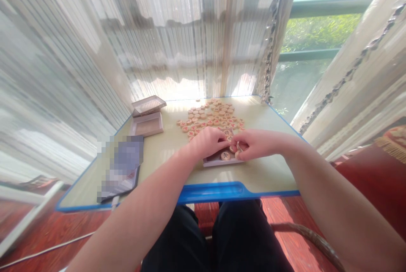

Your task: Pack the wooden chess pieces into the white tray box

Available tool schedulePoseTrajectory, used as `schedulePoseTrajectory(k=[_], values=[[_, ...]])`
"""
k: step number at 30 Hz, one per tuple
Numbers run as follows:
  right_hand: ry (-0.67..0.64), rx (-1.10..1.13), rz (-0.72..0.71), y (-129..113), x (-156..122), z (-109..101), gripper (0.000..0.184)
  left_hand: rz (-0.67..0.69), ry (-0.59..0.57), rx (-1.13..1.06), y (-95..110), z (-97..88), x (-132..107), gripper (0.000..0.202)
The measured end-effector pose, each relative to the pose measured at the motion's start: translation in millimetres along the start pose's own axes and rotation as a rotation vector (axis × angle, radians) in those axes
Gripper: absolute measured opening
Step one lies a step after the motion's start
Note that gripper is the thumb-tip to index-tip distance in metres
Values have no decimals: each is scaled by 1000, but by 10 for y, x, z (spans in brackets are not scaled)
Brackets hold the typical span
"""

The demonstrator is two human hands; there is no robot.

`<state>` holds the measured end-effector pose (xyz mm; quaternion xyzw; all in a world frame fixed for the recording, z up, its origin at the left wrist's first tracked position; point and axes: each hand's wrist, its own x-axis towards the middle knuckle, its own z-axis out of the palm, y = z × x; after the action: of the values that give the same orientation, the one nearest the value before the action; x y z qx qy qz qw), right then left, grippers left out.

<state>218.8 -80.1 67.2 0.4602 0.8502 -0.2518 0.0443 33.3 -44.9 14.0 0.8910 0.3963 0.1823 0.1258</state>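
A shallow box [218, 163] lies on the small table in front of me, with a few round wooden Chinese chess pieces in it. One piece [225, 156] with a dark character rests flat near the box's front side. My right hand [253, 144] is over the box's right end, thumb and fingers pinched on a Chinese chess piece [237, 154]. From the left, my left hand [209, 141] reaches over the box, its fingers curled together beside the pieces there. Whatever its fingertips hold, if anything, is hidden.
Many loose pieces [203, 116] spread behind the box, several showing red characters. An open box [147, 125] and a clear-topped lid [149, 105] sit at the back left. A blurred-out tablet-like device [123, 168] with a cable lies at left. Blue edging [215, 191] rims the table.
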Motion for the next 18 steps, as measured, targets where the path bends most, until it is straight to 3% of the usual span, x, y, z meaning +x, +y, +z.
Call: schedulePoseTrajectory(k=[13, 18], values=[[-16, 0, -14, 13, 19, -16, 17, 26, -6, -2, 17, -21, -17, 19], [35, 27, -8, 23, 7, -31, 19, 25, -15, 11, 25, -28, -17, 20]])
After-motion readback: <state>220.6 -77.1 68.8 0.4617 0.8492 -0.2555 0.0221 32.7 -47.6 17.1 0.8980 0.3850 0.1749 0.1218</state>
